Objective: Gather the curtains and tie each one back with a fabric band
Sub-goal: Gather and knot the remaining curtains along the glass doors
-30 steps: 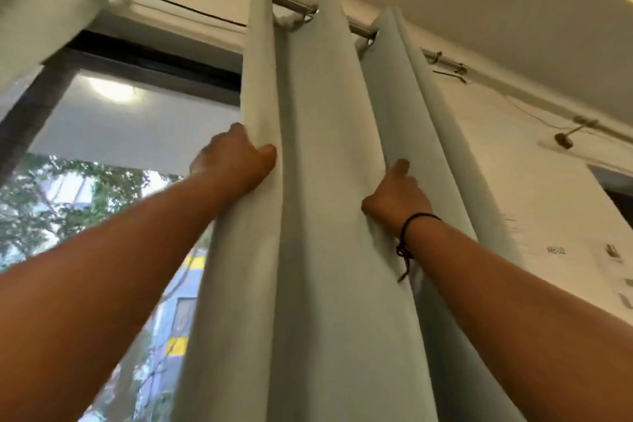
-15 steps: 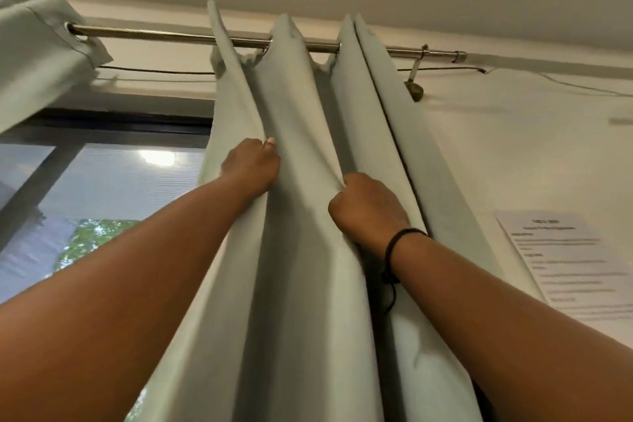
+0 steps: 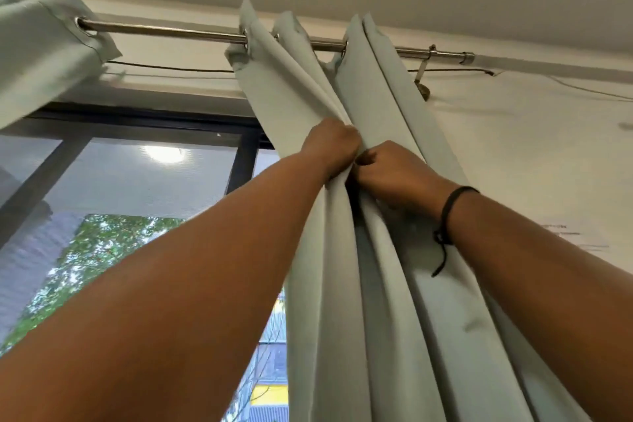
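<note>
The right-side curtain [image 3: 376,267] hangs from the rod [image 3: 178,31], its folds pinched together well below the rings. The left hand [image 3: 330,144] is clenched on the outer folds; the right hand [image 3: 394,175] is clenched on the inner ones, knuckles touching, evidently to compact the bundle for tying. No fabric band is visible. A 2nd curtain [image 3: 37,44] hangs well apart at left.

Fingertips of left hand [image 3: 330,144] and right hand [image 3: 390,171] buried in curtain [image 3: 387,284] folds. Curtain's lower part cut off by bottom edge. Second curtain [image 3: 37,44] cropped at left. Paper [image 3: 575,238] on wall blurred, unreadable.
</note>
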